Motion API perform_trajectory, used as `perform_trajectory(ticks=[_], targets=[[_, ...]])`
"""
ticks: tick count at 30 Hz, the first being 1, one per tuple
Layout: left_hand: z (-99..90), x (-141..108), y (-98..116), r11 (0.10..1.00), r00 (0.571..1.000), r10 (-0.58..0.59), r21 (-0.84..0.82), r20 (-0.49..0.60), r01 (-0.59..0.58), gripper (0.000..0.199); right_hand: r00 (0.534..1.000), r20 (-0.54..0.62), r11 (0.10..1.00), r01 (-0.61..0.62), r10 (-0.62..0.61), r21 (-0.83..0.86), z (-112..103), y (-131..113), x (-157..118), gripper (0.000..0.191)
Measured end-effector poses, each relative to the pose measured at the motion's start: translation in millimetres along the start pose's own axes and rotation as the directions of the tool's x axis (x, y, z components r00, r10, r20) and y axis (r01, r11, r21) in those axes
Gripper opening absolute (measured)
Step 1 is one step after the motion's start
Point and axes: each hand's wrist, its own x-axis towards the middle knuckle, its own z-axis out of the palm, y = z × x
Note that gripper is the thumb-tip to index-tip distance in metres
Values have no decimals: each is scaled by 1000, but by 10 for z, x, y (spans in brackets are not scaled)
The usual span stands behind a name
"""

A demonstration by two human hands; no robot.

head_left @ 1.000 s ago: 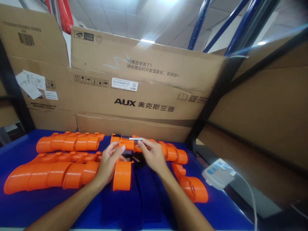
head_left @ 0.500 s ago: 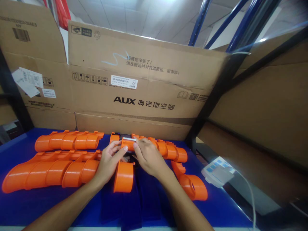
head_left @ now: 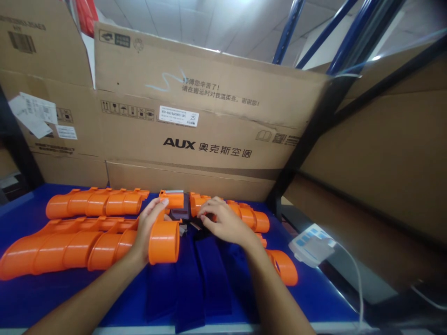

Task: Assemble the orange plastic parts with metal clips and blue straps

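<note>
My left hand is wrapped around an orange plastic part with a wide ring at its near end. The part's far end is a smaller orange cylinder with a thin silver strip along its top. My right hand is apart from that part, thumb and forefinger curled close together beside a dark tray. Anything between those fingertips is too small or hidden to make out. Below the hands lie dark blue strips on the blue table surface.
Rows of similar orange parts line the left side, with another row behind my right hand. A loose orange part lies by my right forearm. A white power strip with a cable sits right. A cardboard wall stands behind.
My right hand has let go of the orange part's silver-stripped end and moved slightly right and down. My left hand has carried the part a little left.
</note>
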Motion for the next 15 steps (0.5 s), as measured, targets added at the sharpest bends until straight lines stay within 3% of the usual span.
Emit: perform_trajectory(ticks=[5, 10, 15], targets=[[-12, 27, -42, 997, 999, 33, 69, -15, -32, 39, 998, 69, 999, -3, 7, -47, 6, 12, -17, 14], [-14, 20, -37, 995, 1000, 19, 96, -4, -19, 41, 989, 24, 978, -139, 145, -155, -43, 157, -59, 12], [11, -27, -25, 994, 1000, 4, 112, 14, -5, 44, 970, 76, 954, -210, 231, -212, -31, 247, -95, 7]])
